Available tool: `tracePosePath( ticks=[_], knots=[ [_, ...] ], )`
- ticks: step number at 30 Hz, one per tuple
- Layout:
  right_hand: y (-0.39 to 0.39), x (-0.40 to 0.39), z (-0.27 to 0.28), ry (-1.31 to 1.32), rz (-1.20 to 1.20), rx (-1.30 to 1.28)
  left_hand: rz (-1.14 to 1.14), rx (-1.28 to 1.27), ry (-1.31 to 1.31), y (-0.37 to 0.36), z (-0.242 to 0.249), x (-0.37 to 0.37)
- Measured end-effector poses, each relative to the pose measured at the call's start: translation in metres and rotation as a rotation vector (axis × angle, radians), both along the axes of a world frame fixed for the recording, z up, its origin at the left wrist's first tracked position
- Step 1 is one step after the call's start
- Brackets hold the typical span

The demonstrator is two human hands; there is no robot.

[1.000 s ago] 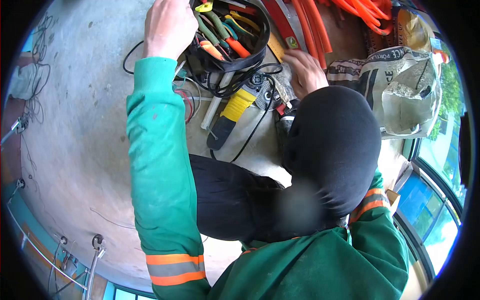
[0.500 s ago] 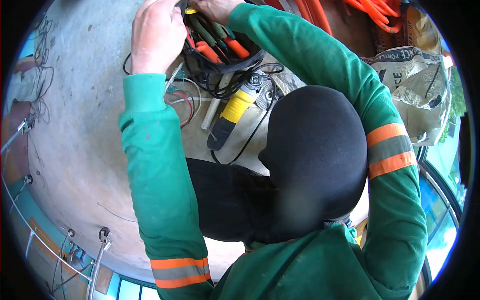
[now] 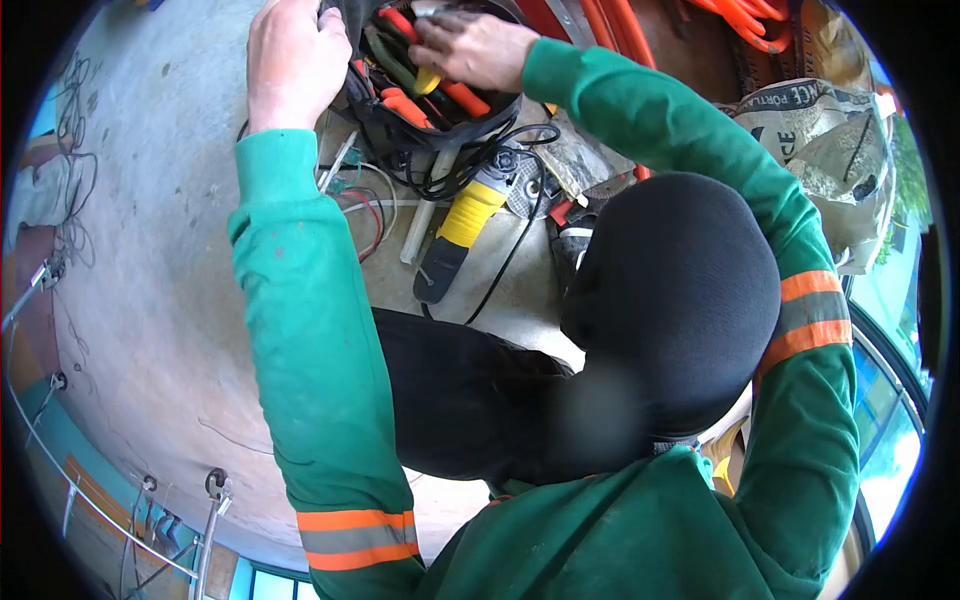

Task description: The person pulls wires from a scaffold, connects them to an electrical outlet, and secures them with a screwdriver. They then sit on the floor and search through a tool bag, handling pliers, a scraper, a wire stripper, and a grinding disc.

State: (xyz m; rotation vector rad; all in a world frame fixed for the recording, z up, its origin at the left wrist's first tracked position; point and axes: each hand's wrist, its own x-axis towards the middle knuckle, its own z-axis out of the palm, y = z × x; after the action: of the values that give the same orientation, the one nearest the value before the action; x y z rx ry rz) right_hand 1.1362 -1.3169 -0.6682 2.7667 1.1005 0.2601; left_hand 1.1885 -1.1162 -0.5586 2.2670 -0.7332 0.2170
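Note:
A black tool bag (image 3: 445, 135) stands upright on the floor, packed with hand tools. My left hand (image 3: 298, 65) is closed on the bag's left rim, though its fingertips are partly hidden. Over the bag's opening, my right hand (image 3: 478, 50) has curled fingers around a small yellow object (image 3: 428, 80), whose kind I cannot make out. Red-orange tool handles (image 3: 405, 107) and a dark green handle (image 3: 388, 60) lie inside the bag, close to my right fingers. Just below the bag rests a yellow and black angle grinder (image 3: 462, 225) with its black cord.
Red and white wires (image 3: 375, 215) and a pale bar (image 3: 422, 230) lie beside the grinder. Orange hose (image 3: 745, 20) and a cement sack (image 3: 830, 150) are at upper right. Metal frames on casters (image 3: 215, 485) stand at lower left. A black-covered head blocks the middle.
My right hand has moved right and down over the bag, the yellow object shifting with it. My left hand and the bag's rim have moved slightly left.

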Motion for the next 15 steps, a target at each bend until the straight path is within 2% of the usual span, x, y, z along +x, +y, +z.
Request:
tracePosePath(
  ticks=[3, 6, 9, 12, 14, 15],
  knots=[
    [0.015, -0.031, 0.014, 0.094, 0.019, -0.030, 0.006, -0.010, 0.024, 0.004, 0.001, 0.002],
    [0.012, -0.046, 0.016, 0.171, -0.030, 0.095, 0.004, 0.001, 0.080, 0.005, 0.008, 0.001],
    [0.010, -0.056, 0.019, 0.156, -0.024, 0.213, 0.021, -0.042, 0.072, 0.006, 0.002, 0.003],
    [0.004, -0.058, 0.027, -0.066, 0.013, 0.228, 0.011, -0.046, 0.102, 0.008, 0.003, 0.003],
    [-0.006, -0.051, 0.023, 0.042, -0.151, 0.221, -0.008, -0.027, 0.076, 0.007, 0.005, 0.002],
    [-0.006, -0.041, 0.026, -0.001, -0.173, 0.267, -0.017, -0.016, 0.033, 0.007, 0.003, 0.003]
  ],
)
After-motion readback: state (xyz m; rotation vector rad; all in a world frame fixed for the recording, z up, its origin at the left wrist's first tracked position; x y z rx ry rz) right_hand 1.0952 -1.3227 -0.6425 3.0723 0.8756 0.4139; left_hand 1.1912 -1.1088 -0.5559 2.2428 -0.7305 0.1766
